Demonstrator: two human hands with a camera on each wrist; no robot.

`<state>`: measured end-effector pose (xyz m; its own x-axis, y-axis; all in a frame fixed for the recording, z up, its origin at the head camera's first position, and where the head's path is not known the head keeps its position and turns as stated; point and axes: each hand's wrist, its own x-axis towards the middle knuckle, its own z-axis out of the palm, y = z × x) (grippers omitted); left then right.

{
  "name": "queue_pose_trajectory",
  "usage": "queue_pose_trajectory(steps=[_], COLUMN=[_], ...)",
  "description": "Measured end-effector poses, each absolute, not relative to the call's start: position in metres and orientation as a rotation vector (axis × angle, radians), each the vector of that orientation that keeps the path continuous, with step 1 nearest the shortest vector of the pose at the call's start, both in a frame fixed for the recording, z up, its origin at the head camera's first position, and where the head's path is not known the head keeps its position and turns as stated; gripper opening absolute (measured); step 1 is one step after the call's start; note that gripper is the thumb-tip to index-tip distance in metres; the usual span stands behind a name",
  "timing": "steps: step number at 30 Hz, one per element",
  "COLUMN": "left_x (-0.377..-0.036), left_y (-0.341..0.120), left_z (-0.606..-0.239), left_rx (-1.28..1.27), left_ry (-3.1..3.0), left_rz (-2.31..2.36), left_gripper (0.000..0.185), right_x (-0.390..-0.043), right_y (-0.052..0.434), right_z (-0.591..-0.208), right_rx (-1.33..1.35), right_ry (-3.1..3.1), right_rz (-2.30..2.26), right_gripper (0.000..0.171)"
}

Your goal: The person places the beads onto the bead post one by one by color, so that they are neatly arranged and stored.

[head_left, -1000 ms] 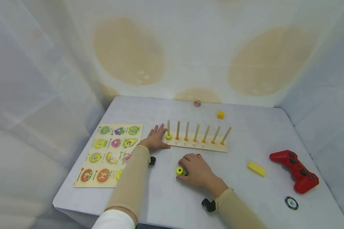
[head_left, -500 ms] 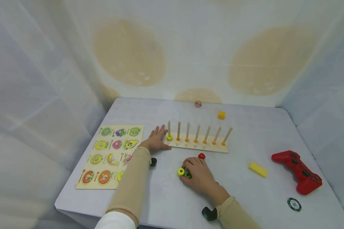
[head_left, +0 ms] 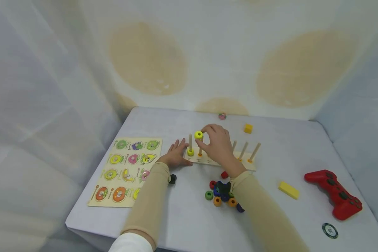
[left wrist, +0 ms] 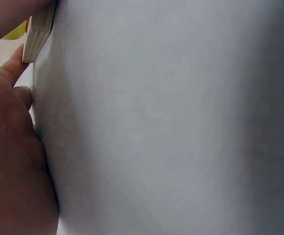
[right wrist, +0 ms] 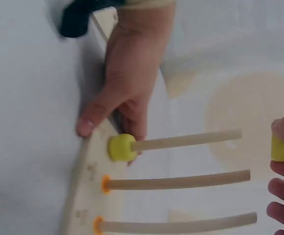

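Observation:
In the head view, a wooden peg board [head_left: 204, 160] carries a row of upright pegs in the middle of the table. My left hand [head_left: 175, 155] grips its left end, the thumb at the front edge and the fingers behind. A yellow bead [head_left: 190, 153] sits at the foot of the leftmost peg. My right hand [head_left: 219, 145] pinches another yellow bead [head_left: 198, 134] between thumb and fingertips, overlapping the second peg's top in this view. From the right wrist, that held bead [right wrist: 281, 148] appears apart from the tips of the pegs. The right hand hides some middle pegs.
Several red, green, orange and blue beads [head_left: 217, 201] lie loose under my right forearm. A fruit puzzle board [head_left: 159, 140] is at left. On the right are a yellow block [head_left: 288, 190], a red game controller [head_left: 334, 194] and a round chip [head_left: 330, 230]. A yellow cube [head_left: 248, 128] lies behind.
My right hand has lifted a yellow bead from the loose pile and moved up to the pegs, uncovering the other beads. My left hand keeps its place on the board's end.

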<state>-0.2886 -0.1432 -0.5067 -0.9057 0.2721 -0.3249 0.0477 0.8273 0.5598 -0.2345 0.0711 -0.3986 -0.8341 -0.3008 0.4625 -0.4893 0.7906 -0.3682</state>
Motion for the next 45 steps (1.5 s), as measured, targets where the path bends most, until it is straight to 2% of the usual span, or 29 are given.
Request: queue_pose_trajectory(steps=[6, 14, 21, 30, 34, 37, 40, 45], left_x=[-0.287, -0.275, -0.277, -0.281, -0.284, -0.287, -0.289, -0.286], left_y=[-0.134, -0.130, -0.128, -0.134, -0.137, -0.140, -0.143, -0.145], left_z=[-0.511, -0.504, -0.513, -0.515, -0.513, -0.510, -0.508, -0.505], left_rx=[0.255, 0.242, 0.257, 0.307, 0.323, 0.339, 0.345, 0.329], left_ry=[2.617, 2.602, 2.618, 2.648, 2.652, 2.657, 2.648, 2.631], left_rz=[0.767, 0.795, 0.739, 0.746, 0.747, 0.750, 0.756, 0.769], left_gripper=[0.098, 0.096, 0.098, 0.097, 0.098, 0.098, 0.099, 0.099], right_x=[-0.252, -0.251, -0.249, -0.243, -0.231, -0.216, -0.198, -0.170], right_y=[0.060, 0.055, 0.061, 0.090, 0.105, 0.115, 0.124, 0.130], right_z=[-0.387, -0.394, -0.396, -0.397, -0.409, -0.425, -0.446, -0.488], right_rx=[0.600, 0.587, 0.546, 0.585, 0.652, 0.731, 0.777, 0.731], right_ry=[-2.795, -2.898, -2.911, -2.648, -2.414, -2.311, -2.416, -2.818], right_rz=[0.544, 0.441, 0.430, 0.610, 0.742, 0.832, 0.843, 0.724], right_gripper=[0.040, 0.039, 0.052, 0.032, 0.019, 0.016, 0.018, 0.029])
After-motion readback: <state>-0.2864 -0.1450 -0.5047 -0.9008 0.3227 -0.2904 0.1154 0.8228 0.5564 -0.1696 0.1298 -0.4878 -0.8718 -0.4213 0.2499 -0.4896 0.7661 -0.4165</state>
